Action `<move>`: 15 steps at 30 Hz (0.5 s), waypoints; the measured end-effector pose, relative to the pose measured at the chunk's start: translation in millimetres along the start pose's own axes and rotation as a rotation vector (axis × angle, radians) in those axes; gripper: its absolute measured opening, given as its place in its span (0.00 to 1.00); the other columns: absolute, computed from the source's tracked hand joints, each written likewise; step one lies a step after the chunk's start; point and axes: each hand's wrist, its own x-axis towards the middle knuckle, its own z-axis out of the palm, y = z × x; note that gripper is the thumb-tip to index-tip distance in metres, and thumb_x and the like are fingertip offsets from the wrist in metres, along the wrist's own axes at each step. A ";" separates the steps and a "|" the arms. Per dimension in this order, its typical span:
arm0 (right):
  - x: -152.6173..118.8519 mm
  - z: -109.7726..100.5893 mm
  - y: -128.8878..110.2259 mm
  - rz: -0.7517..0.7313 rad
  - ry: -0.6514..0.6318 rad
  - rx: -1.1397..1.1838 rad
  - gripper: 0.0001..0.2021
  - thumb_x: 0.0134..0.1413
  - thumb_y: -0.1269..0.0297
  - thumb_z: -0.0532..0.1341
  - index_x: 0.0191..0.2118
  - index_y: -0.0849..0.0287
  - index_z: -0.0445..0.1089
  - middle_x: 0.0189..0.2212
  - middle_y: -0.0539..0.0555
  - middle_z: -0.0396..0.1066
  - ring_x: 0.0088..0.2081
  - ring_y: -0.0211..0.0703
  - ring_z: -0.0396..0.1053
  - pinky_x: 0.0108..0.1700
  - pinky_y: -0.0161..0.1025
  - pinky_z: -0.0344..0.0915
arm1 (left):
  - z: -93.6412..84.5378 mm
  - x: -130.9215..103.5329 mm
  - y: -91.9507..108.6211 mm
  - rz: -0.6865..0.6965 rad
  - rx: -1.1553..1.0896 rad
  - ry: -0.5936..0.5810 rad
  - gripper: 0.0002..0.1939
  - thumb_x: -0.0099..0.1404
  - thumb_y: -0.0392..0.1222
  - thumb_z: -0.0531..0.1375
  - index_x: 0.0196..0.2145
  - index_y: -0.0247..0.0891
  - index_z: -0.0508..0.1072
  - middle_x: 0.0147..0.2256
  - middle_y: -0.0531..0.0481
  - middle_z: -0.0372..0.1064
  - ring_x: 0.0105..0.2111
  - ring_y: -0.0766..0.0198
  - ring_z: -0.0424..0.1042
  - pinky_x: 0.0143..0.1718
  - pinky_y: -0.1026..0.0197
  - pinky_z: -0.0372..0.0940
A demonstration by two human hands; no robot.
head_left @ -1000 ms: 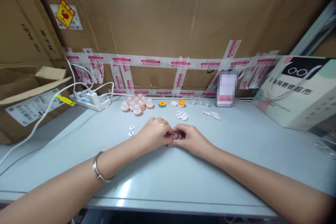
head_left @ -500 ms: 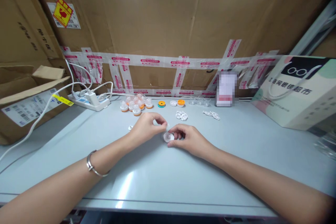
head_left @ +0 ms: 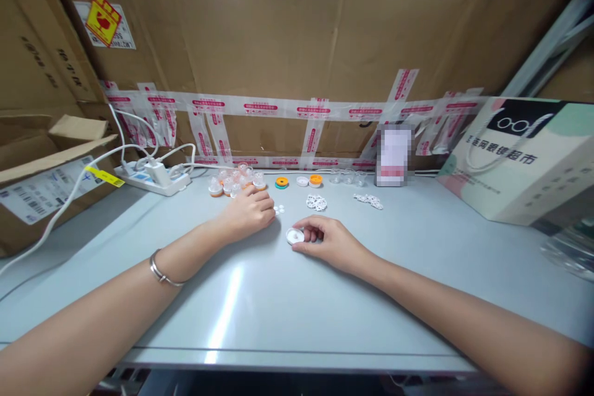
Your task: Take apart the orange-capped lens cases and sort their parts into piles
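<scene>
Between the thumb and fingers of my right hand (head_left: 320,236) is a small round white cup (head_left: 295,236), held just above or on the table at the middle. My left hand (head_left: 253,213) is lowered to the table on the left, its fingers bent down; whatever is under the fingertips is hidden. Small white pieces (head_left: 279,209) lie right beside its fingers. Behind it stand several clear-domed pieces with orange and white bases (head_left: 228,185). Farther right are an orange and teal disc (head_left: 281,182), a white ring (head_left: 302,181) and an orange and white stack (head_left: 315,181).
White lacy bits (head_left: 317,202) and a second lacy heap (head_left: 369,200) lie behind my right hand. Clear domes (head_left: 347,177) and a phone (head_left: 392,158) stand at the back. A power strip (head_left: 160,180) and open carton (head_left: 51,179) are left, a paper bag (head_left: 515,167) right.
My left hand has moved left and away from the white cup, down toward the small white pieces. My right hand still holds the cup. The view has shifted slightly.
</scene>
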 end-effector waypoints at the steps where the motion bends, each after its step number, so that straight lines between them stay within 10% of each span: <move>1: -0.2 -0.2 -0.2 -0.004 0.001 -0.002 0.14 0.40 0.62 0.64 0.37 0.60 0.71 0.25 0.48 0.64 0.27 0.35 0.60 0.31 0.34 0.59 | -0.7 -0.3 0.6 -0.015 -0.017 0.003 0.13 0.64 0.36 0.51 0.26 0.34 0.71 0.28 0.48 0.71 0.32 0.62 0.66 0.37 0.57 0.53; 9: 0.6 -1.3 -0.6 -0.013 -0.018 0.010 0.14 0.40 0.61 0.64 0.36 0.60 0.71 0.24 0.48 0.63 0.26 0.34 0.59 0.29 0.33 0.58 | -20.6 7.5 24.8 -0.202 -0.663 0.073 0.06 0.61 0.41 0.57 0.32 0.38 0.73 0.30 0.52 0.70 0.33 0.68 0.66 0.36 0.65 0.58; 15: 1.4 -0.1 -2.0 -0.014 -0.033 0.010 0.12 0.41 0.60 0.63 0.34 0.60 0.72 0.23 0.48 0.61 0.26 0.34 0.58 0.28 0.32 0.57 | -21.2 12.5 36.0 -0.109 -0.427 -0.001 0.08 0.62 0.41 0.56 0.29 0.38 0.73 0.29 0.52 0.70 0.33 0.66 0.65 0.32 0.61 0.51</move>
